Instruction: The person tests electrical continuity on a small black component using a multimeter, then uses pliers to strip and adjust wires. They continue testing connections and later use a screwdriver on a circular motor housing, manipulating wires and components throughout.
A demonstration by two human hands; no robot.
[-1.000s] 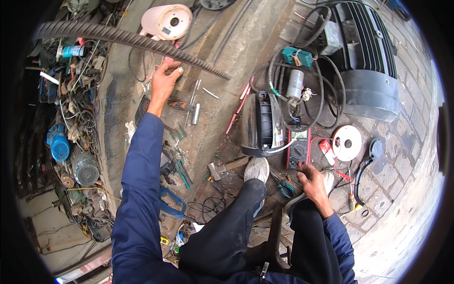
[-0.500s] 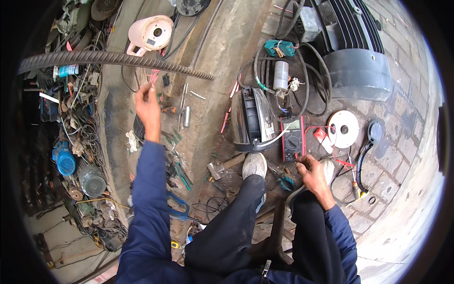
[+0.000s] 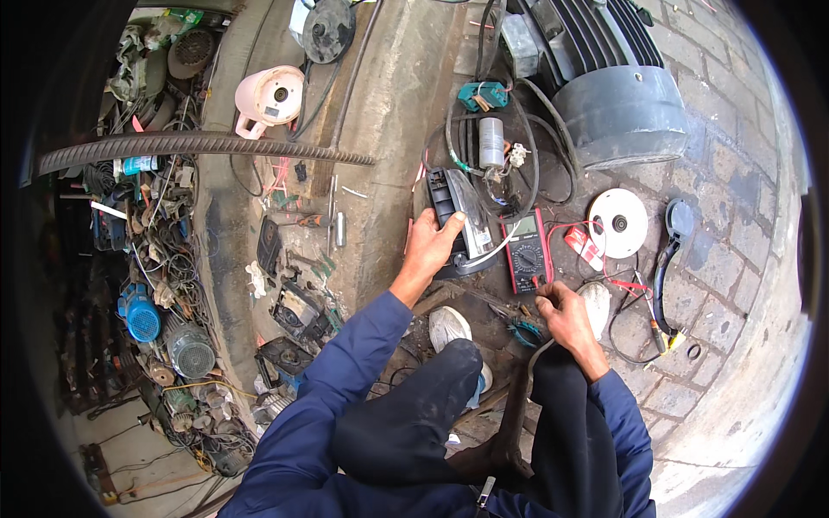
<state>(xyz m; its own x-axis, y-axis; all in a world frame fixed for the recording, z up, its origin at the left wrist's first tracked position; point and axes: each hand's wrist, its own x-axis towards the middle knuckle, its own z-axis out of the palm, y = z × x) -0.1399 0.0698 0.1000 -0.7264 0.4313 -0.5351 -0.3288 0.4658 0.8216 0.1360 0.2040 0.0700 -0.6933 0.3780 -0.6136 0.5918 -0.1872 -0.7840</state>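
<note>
Kettle body [image 3: 477, 226], shiny metal shell, lies on its side just left of the multimeter [image 3: 528, 252]. Left hand [image 3: 427, 250], left of the meter, has its grip over the black handle [image 3: 442, 194], thumb on the near edge, fingers partly hidden round the far side; looks like a real hold. Right hand [image 3: 567, 321] sits just below the meter, fingers bunched by the red plug [image 3: 536, 281]; can't tell if the grip is pinching it. Handling, my read: shell is thin, light, stiff, slick on the polished side and easy to dent; the handle is the better hold, probably brittle plastic, so don't lever on it. White cord [image 3: 496, 253] runs from the shell's lower end toward the meter, so mind the snag. Surface is ground, no worktop: dirty floor under the meter, brick paving [image 3: 699, 302] to its right, concrete ledge [image 3: 380, 112] up and left of it. Big finned motor [image 3: 617, 116] above right of the meter, grey cylinder [image 3: 490, 142] above it, white disc [image 3: 618, 224] to its right. Pink jug [image 3: 263, 99] is well up-left of the meter, scrap pile [image 3: 164, 233] far left.
</note>
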